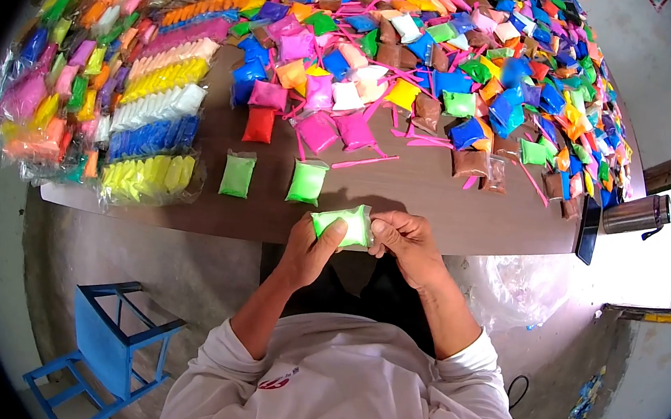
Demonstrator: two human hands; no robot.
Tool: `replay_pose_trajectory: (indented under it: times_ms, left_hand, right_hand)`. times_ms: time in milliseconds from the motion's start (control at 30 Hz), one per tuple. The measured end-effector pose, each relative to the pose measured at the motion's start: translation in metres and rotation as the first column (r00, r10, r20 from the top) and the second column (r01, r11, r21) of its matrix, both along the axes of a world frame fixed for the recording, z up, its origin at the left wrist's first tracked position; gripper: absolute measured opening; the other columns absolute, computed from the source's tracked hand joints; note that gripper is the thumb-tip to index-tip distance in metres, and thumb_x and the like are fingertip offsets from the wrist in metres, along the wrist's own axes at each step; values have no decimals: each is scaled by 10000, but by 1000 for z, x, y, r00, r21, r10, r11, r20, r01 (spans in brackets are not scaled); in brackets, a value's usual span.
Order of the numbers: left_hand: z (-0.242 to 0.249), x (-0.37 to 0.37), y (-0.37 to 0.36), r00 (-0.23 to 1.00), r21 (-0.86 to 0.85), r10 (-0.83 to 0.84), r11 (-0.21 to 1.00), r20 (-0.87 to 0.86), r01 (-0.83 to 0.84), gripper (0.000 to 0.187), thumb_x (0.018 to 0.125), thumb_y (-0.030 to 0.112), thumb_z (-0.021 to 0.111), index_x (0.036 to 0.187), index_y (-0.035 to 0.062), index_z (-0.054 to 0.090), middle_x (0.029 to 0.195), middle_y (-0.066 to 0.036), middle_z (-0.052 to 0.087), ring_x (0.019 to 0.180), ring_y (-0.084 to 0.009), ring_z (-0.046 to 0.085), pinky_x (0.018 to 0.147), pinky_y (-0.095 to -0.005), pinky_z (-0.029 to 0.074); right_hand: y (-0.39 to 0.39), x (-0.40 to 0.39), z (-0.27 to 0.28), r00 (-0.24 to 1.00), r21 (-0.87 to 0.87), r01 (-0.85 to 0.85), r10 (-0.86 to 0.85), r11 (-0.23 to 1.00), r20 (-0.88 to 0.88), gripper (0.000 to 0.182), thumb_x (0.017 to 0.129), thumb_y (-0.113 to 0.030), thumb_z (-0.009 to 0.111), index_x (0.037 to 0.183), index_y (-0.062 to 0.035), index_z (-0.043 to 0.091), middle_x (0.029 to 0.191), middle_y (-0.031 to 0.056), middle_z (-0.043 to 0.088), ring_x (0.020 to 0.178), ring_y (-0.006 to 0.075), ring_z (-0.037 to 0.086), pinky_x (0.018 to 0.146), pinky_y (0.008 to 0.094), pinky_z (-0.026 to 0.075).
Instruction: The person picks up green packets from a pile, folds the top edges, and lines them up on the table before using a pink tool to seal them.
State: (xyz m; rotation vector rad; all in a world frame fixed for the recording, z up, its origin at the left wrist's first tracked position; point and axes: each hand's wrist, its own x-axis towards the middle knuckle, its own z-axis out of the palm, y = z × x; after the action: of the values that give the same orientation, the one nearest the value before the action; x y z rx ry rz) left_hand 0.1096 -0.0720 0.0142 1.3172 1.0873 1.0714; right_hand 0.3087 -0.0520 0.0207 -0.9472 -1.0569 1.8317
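Between both hands, just over the table's front edge, is a small clear packet of light green clay-like material [344,225]. My left hand [311,248] grips its left end, thumb lying across the front. At the packet's right end, my right hand [409,247] pinches the clear plastic edge between thumb and fingers. Two similar light green packets lie flat on the table ahead of my hands, one nearer [306,182] and one farther left [238,175]. A red packet [258,124] and a magenta packet [317,131] lie behind them.
A brown table [449,221] bears a large heap of coloured packets [447,82] mixed with pink plastic sticks [365,162]. Bagged rows of packets [155,133] fill its left side. A phone [588,229] and steel flask [636,215] are at right. A blue stool [105,341] lies at lower left.
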Motion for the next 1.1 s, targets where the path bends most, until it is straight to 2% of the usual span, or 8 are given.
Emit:
replay_pose_trajectory:
  times_ms: [167,400,467,667,800,1100]
  left_hand:
    - [0,-1,0,998,43,12,999,-66,-9,421,1002,372,477,791,27,593,665,-43,545,649,-159,509,616,-325,406]
    - [-9,-2,0,996,52,25,998,-87,-21,431,994,384,486,774,30,594,662,-69,563,657,-197,516,640,-352,414]
    - [-10,-2,-1,992,55,26,998,-127,-19,416,988,376,492,803,25,616,676,-96,580,666,-238,520,663,-367,420]
    - [-3,2,-1,981,131,50,991,-185,-26,376,978,357,502,890,26,657,720,-132,605,674,-313,524,698,-390,429]
    - [2,2,0,968,179,46,984,-246,-1,370,976,353,506,900,26,661,737,-145,616,684,-324,546,701,-389,433]
    - [6,5,1,966,225,72,974,-249,-15,367,980,345,500,912,29,672,751,-165,626,700,-347,581,699,-391,437]
  right_hand:
    - [0,0,-1,1000,7,0,0,1000,-14,238,951,-219,652,1049,-9,700,814,21,667,702,72,588,641,222,479]
    - [3,5,-1,999,-23,-17,18,1000,27,218,948,-185,651,1049,2,700,800,29,668,692,80,591,655,220,488]
    - [5,6,2,1000,24,-3,3,1000,21,240,925,-225,682,977,7,708,743,38,660,647,108,619,614,241,501]
    - [12,10,8,993,-35,-48,51,998,103,234,922,-217,688,955,13,709,724,39,655,652,101,619,621,241,521]
    - [14,12,8,992,-55,-68,73,996,104,217,923,-205,688,945,10,711,740,35,658,653,91,614,626,238,521]
    - [13,10,15,974,98,-107,84,989,211,226,933,-171,674,1031,30,701,774,22,654,675,71,587,639,222,508]
